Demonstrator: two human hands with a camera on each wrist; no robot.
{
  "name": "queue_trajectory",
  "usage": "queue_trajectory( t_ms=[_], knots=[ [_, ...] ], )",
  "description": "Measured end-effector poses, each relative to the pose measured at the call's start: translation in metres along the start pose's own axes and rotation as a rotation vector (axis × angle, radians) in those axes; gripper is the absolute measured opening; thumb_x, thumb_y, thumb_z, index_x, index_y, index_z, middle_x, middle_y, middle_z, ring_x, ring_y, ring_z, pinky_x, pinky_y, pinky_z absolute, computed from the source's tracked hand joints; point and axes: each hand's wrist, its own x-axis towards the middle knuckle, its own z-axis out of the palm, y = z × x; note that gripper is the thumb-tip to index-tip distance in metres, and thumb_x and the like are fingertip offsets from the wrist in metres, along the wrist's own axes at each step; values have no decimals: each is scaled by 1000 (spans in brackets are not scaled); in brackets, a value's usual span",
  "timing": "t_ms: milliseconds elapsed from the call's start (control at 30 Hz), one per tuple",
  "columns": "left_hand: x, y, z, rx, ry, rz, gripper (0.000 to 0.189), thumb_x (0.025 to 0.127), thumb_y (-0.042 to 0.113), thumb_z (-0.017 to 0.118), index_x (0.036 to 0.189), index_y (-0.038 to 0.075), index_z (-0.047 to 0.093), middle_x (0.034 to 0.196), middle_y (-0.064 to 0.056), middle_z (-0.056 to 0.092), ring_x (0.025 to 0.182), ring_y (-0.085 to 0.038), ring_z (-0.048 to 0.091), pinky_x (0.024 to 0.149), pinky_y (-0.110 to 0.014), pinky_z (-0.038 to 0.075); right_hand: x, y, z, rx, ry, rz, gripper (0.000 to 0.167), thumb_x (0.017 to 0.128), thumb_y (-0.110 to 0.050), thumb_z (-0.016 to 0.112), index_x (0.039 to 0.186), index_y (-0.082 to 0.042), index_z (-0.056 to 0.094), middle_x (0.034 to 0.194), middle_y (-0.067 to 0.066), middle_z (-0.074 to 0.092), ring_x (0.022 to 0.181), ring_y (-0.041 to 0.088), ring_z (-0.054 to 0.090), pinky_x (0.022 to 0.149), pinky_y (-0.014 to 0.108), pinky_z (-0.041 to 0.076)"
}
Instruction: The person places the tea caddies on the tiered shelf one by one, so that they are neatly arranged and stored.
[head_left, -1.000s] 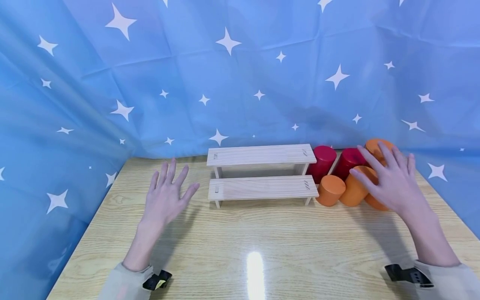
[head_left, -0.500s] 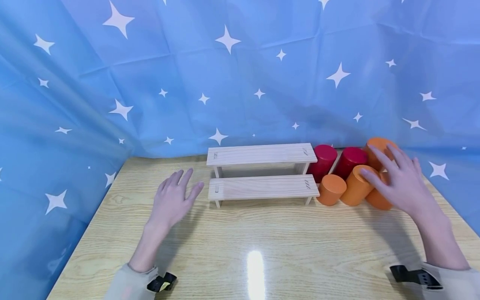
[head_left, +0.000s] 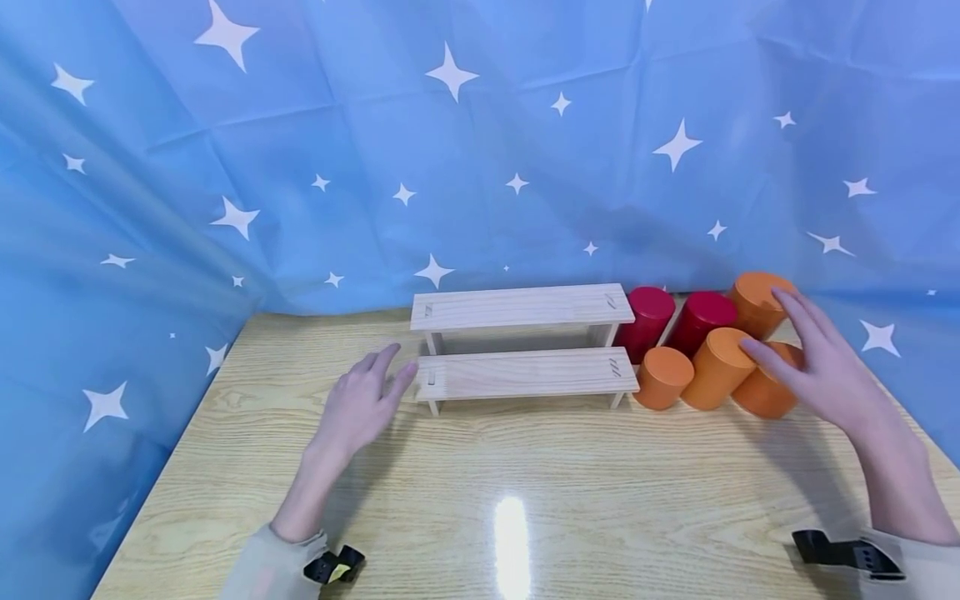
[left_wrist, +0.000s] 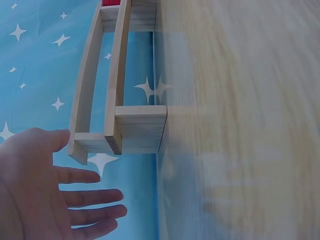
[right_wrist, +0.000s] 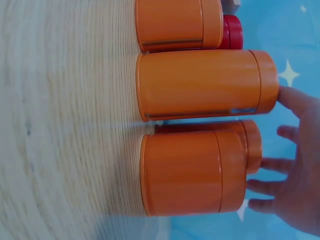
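Observation:
My left hand [head_left: 363,404] hovers over the table near the left end of a pale two-step wooden stand [head_left: 525,375]. Its fingers are extended and hold nothing; in the left wrist view the thumb overlaps the upper step's end. On the other side, my right hand [head_left: 840,379] reaches over a group of orange lidded canisters, fingers spread and slightly bent. Its thumb tip is right at the lid of the tall orange canister [right_wrist: 200,85]. Other fingertips lie close to the lid of a wide orange canister [right_wrist: 187,172], with another orange canister [right_wrist: 253,145] partly hidden behind it.
A short orange canister [head_left: 663,379] stands by the stand's right front corner. Two red canisters, one next to the stand [head_left: 647,325] and one farther right [head_left: 697,325], stand behind it. A blue star-printed cloth [head_left: 480,167] hangs behind the wooden table [head_left: 420,500].
My left hand has moved right, toward the stand, and its fingers have drawn closer together. My right hand has shifted right, uncovering more of the orange canisters. Canisters and stand stay in place.

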Motion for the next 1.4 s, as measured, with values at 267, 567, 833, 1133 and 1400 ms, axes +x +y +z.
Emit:
queue_trajectory(
  t_ms=[267,567,833,1133,1400],
  knots=[
    [2,2,6,-83,-70,-55,69,106,56,37,151,4,42,138,-23,57,124,-44,56,101,-62,42,-2,4,-3,73,-34,-6,93,99,-24,65,163,-29,-2,169,6,-5,152,40,-5,113,70,-4],
    [7,6,10,-158,-104,-53,66,106,51,44,150,2,42,127,-18,64,114,-35,62,93,-55,50,-11,10,-3,110,-53,38,100,98,-21,68,161,-37,-8,168,5,-7,139,64,14,122,40,16],
    [12,9,15,-230,-138,-50,65,107,45,46,151,-2,39,118,-16,66,103,-28,66,90,-48,53,-14,19,-3,153,-56,5,107,92,-8,75,162,-34,-1,168,14,6,140,61,17,96,-2,16],
    [17,10,21,-276,-155,-77,66,106,42,50,152,-3,36,112,-19,64,103,-31,63,90,-48,52,-13,27,-2,44,-71,20,102,90,-14,79,164,-21,9,154,29,31,126,46,43,77,1,34],
    [22,10,24,-334,-194,-79,66,105,37,56,153,-4,34,139,-28,52,119,-40,57,99,-54,46,-13,33,-1,-97,-127,46,96,84,-25,85,154,7,27,119,28,59,98,25,58,72,26,45]
  ],
)
